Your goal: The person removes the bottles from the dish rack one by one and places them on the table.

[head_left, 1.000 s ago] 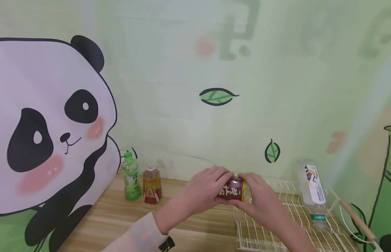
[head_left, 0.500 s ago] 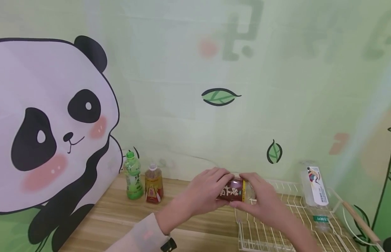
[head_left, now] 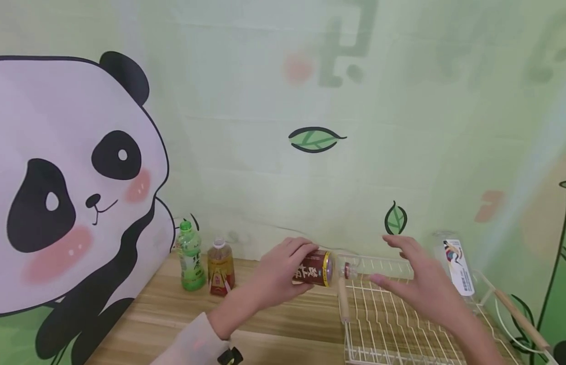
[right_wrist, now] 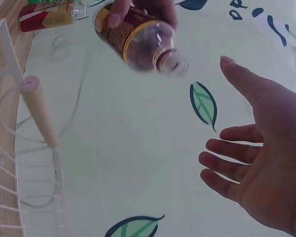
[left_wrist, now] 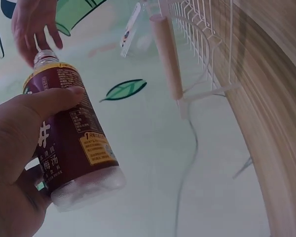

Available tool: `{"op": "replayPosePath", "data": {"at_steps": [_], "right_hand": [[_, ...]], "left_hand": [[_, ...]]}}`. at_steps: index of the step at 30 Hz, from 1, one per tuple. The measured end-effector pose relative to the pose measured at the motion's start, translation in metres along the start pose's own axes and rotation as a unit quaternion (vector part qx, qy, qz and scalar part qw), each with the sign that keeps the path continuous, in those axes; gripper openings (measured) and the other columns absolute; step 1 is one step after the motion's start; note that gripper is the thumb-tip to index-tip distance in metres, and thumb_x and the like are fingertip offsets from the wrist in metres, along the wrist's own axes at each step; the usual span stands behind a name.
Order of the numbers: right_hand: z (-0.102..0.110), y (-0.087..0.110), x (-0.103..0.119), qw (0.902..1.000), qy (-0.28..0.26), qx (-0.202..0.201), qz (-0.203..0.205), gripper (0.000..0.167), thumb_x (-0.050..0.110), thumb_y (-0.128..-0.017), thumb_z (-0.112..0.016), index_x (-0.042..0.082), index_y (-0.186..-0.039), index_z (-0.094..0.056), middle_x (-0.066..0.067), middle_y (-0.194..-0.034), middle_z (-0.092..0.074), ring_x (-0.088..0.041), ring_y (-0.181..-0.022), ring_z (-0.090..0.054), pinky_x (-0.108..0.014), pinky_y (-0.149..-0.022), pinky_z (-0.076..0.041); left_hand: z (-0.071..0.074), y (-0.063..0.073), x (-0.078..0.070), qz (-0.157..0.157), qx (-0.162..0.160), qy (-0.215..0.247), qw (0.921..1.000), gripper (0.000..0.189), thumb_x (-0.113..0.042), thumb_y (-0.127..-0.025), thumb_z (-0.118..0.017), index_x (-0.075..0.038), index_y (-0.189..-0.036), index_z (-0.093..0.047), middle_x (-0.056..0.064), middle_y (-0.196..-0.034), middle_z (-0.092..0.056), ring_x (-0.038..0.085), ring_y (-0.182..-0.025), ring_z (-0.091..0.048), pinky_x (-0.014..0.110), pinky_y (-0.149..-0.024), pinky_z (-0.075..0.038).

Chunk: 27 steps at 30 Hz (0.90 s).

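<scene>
Glossy plastic bottle [right_wrist: 140, 40] in the left hand [head_left: 280, 271]
Its label [left_wrist: 83, 117] is smooth; the rack [head_left: 392, 324] under the right hand [head_left: 422, 284] is wire with matt wooden handles [head_left: 343, 300]; the backdrop [head_left: 242, 177] behind looks like matt cloth.

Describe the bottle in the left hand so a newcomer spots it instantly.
Start at the white wire rack on the wooden table. In the head view, by its left edge, the left hand holds the bottle tipped sideways. Its dark maroon label with a yellow band sets it apart from the upright green-capped bottle and white-capped bottle.
</scene>
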State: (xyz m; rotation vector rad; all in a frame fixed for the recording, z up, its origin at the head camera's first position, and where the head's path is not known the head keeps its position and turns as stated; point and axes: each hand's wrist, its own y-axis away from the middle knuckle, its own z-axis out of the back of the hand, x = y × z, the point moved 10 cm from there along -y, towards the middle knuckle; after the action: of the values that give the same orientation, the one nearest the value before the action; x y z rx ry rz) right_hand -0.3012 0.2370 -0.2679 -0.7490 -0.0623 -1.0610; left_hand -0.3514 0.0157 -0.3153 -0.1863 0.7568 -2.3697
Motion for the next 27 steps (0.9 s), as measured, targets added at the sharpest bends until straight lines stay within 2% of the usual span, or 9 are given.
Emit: {"op": "replayPosePath", "data": {"at_steps": [4, 8, 11, 14, 19, 21, 23, 25, 27], "right_hand": [[0.01, 0.007, -0.014, 0.9998, 0.001, -0.013, -0.011, 0.077, 0.04, -0.091, -0.085, 0.01, -0.154, -0.051, -0.017, -0.145, -0.06, -0.041, -0.128, -0.059, -0.064, -0.097, -0.054], [0.015, 0.016, -0.032, 0.9993, 0.003, -0.017, -0.033, 0.076, 0.039, -0.092, -0.085, 0.01, -0.154, -0.051, -0.016, -0.145, -0.059, -0.041, -0.126, -0.06, -0.061, -0.097, -0.053], [0.021, 0.02, -0.044, 0.9989, 0.0, -0.031, -0.035, 0.073, 0.035, -0.092, -0.085, 0.009, -0.152, -0.053, -0.015, -0.146, -0.059, -0.038, -0.126, -0.06, -0.036, -0.101, -0.055], [0.029, 0.022, -0.055, 0.9984, 0.001, -0.048, -0.03, 0.069, 0.03, -0.093, -0.086, 0.007, -0.15, -0.055, -0.014, -0.145, -0.06, -0.031, -0.127, -0.058, -0.007, -0.097, -0.044], [0.044, 0.026, -0.078, 0.9969, -0.003, -0.06, -0.051, 0.068, 0.028, -0.096, -0.082, 0.004, -0.152, -0.051, -0.021, -0.147, -0.057, -0.036, -0.126, -0.055, 0.005, -0.092, -0.031], [0.048, 0.028, -0.089, 0.996, -0.002, -0.06, -0.067, 0.069, 0.029, -0.098, -0.079, 0.002, -0.154, -0.048, -0.024, -0.148, -0.055, -0.041, -0.127, -0.054, 0.005, -0.09, -0.031], [0.051, 0.03, -0.1, 0.9944, 0.007, -0.059, -0.087, 0.071, 0.032, -0.1, -0.077, 0.001, -0.155, -0.046, -0.026, -0.15, -0.053, -0.045, -0.128, -0.054, -0.002, -0.095, -0.041], [0.051, 0.031, -0.111, 0.9919, 0.011, -0.06, -0.112, 0.074, 0.036, -0.101, -0.075, -0.001, -0.157, -0.043, -0.03, -0.151, -0.051, -0.052, -0.128, -0.054, -0.025, -0.104, -0.053], [0.048, 0.033, -0.124, 0.9882, 0.014, -0.056, -0.142, 0.077, 0.041, -0.103, -0.071, -0.002, -0.159, -0.039, -0.034, -0.152, -0.048, -0.059, -0.127, -0.052, -0.055, -0.102, -0.054]], "left_hand": [[0.0, 0.013, 0.022, 0.046, -0.014, 0.085, 0.9952, 0.08, -0.029, -0.082, -0.095, -0.015, -0.15, -0.053, 0.0, -0.142, -0.055, 0.019, -0.13, -0.055, 0.036, -0.104, -0.056], [0.003, 0.03, 0.048, 0.108, -0.043, 0.174, 0.9778, 0.074, -0.03, -0.085, -0.093, -0.021, -0.147, -0.054, -0.004, -0.141, -0.055, 0.017, -0.129, -0.056, 0.038, -0.103, -0.057], [0.008, 0.045, 0.068, 0.149, -0.085, 0.212, 0.962, 0.073, -0.03, -0.085, -0.092, -0.027, -0.146, -0.053, -0.008, -0.139, -0.056, 0.016, -0.128, -0.058, 0.043, -0.103, -0.056], [0.013, 0.06, 0.088, 0.18, -0.13, 0.216, 0.9507, 0.075, -0.029, -0.084, -0.093, -0.028, -0.146, -0.052, -0.007, -0.14, -0.058, 0.019, -0.13, -0.059, 0.05, -0.106, -0.054], [0.016, 0.079, 0.113, 0.219, -0.169, 0.212, 0.9372, 0.076, -0.026, -0.083, -0.094, -0.023, -0.147, -0.053, -0.002, -0.141, -0.06, 0.024, -0.132, -0.058, 0.055, -0.111, -0.049], [0.014, 0.086, 0.121, 0.24, -0.17, 0.22, 0.93, 0.076, -0.027, -0.084, -0.093, -0.023, -0.148, -0.053, 0.0, -0.141, -0.06, 0.025, -0.132, -0.057, 0.056, -0.11, -0.049], [0.009, 0.094, 0.13, 0.264, -0.17, 0.229, 0.9216, 0.077, -0.029, -0.084, -0.093, -0.022, -0.149, -0.052, 0.003, -0.143, -0.059, 0.028, -0.133, -0.057, 0.058, -0.11, -0.05], [0.003, 0.103, 0.138, 0.289, -0.168, 0.235, 0.913, 0.079, -0.029, -0.084, -0.093, -0.021, -0.15, -0.05, 0.006, -0.144, -0.058, 0.032, -0.134, -0.057, 0.059, -0.109, -0.05], [-0.002, 0.11, 0.146, 0.307, -0.168, 0.238, 0.906, 0.081, -0.029, -0.084, -0.093, -0.019, -0.152, -0.049, 0.01, -0.146, -0.057, 0.036, -0.135, -0.056, 0.062, -0.11, -0.048]]}}
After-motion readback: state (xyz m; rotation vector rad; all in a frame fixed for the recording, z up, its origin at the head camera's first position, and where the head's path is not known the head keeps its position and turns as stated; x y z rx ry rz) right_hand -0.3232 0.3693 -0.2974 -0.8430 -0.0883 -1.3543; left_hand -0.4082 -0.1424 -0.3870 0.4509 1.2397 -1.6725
